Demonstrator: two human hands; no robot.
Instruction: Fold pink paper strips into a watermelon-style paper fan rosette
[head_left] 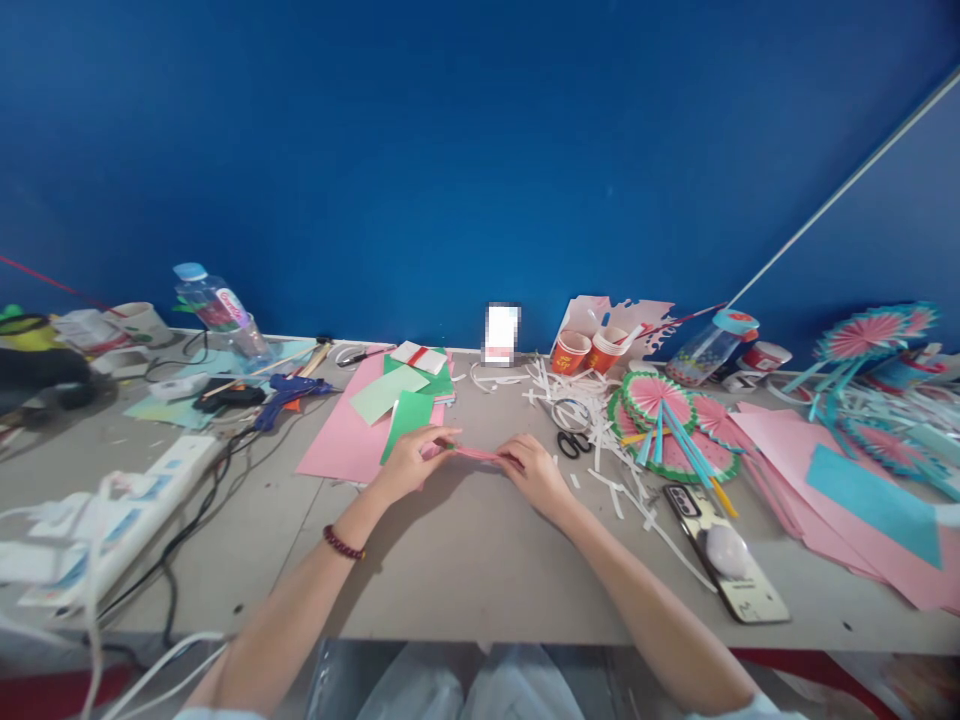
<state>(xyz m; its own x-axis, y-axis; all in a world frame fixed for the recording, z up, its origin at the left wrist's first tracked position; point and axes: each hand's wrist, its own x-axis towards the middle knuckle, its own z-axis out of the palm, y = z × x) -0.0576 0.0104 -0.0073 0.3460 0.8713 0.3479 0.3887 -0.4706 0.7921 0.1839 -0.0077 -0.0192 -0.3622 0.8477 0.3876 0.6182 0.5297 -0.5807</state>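
Between my hands stretches a narrow strip of folded pink paper, held just above the table. My left hand, with a beaded bracelet on its wrist, pinches the strip's left end, where a bit of green shows. The other end is gripped by the fingers of my right hand. Behind my left hand lie a green paper piece, a pale green sheet and a large pink sheet. Black-handled scissors rest to the right of my right hand, among white paper scraps.
Watermelon-patterned paper fans, a phone and pink paper sheets lie to the right. Paper cups stand at the back. On the left are a blue glue gun, a bottle, cables and a power strip.
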